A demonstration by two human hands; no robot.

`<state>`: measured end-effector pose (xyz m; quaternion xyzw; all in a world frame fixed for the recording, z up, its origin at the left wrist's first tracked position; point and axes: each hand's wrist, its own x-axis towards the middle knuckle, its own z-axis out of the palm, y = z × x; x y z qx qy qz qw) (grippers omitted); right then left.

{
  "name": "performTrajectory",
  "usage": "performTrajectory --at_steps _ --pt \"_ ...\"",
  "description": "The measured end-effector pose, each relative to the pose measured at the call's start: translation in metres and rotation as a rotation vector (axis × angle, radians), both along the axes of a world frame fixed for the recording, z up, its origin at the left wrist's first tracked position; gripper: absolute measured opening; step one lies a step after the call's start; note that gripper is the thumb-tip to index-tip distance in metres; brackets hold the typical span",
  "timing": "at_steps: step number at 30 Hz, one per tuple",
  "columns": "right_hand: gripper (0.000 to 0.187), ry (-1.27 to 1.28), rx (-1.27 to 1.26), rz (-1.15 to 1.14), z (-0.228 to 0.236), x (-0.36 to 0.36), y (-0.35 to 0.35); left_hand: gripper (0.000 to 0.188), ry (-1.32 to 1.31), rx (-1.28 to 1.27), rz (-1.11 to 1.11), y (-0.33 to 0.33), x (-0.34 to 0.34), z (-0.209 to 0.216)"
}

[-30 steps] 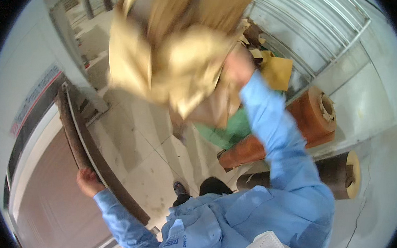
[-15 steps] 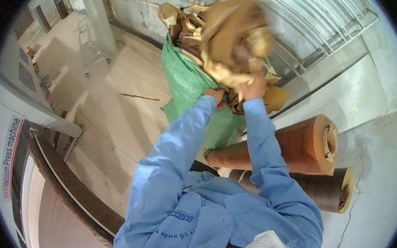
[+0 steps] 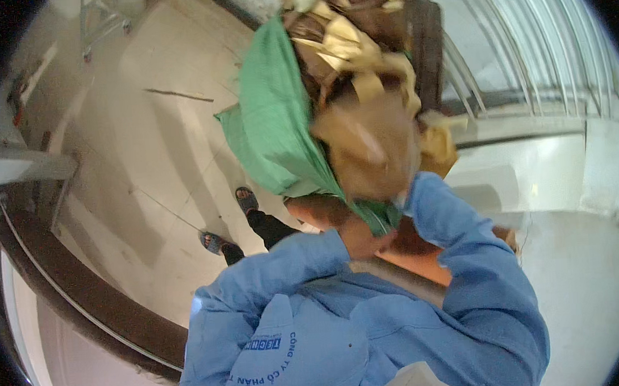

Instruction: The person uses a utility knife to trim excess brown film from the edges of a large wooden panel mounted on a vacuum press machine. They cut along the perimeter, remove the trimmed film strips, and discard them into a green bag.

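A green woven sack [image 3: 272,117], stuffed and bulging, leans in front of me with its mouth tipped toward me. Brown and tan crumpled sheet scraps [image 3: 370,142] spill out of its mouth and are smeared by motion. My left hand [image 3: 366,239] is closed on a gathered green edge of the sack, low and close to my body. At the sack's mouth, the right sleeve ends against the brown scraps; the fingers of my right hand are hidden behind them and blurred.
Under my arms, an orange-brown roll [image 3: 418,257] lies on the floor. White metal bars [image 3: 521,42] run along the right wall. At left stands a dark curved machine edge [image 3: 79,288]. A thin stick [image 3: 177,95] lies on the floor, with a wheeled cart [image 3: 105,28] beyond.
The sack and its scraps have come nearer and tilted toward me. My left hand has moved down close to my body with the sack's edge. My view has shifted too.
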<state>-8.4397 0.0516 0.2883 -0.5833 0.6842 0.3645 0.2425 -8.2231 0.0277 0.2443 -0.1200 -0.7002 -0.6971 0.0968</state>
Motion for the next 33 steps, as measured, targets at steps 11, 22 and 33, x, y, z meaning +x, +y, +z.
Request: performTrajectory --at_steps 11,22,33 --pt "0.062 -0.202 0.149 -0.057 -0.029 -0.061 0.019 0.052 -0.355 -0.330 -0.084 -0.040 -0.113 -0.007" --pt "0.055 -0.163 0.061 -0.651 0.114 -0.145 0.054 0.060 -0.582 -0.089 0.118 -0.081 -0.182 -0.012" --pt "0.028 -0.591 -0.551 -0.114 0.268 0.038 -0.158 0.049 -0.328 0.276 -0.146 -0.133 0.019 -0.062"
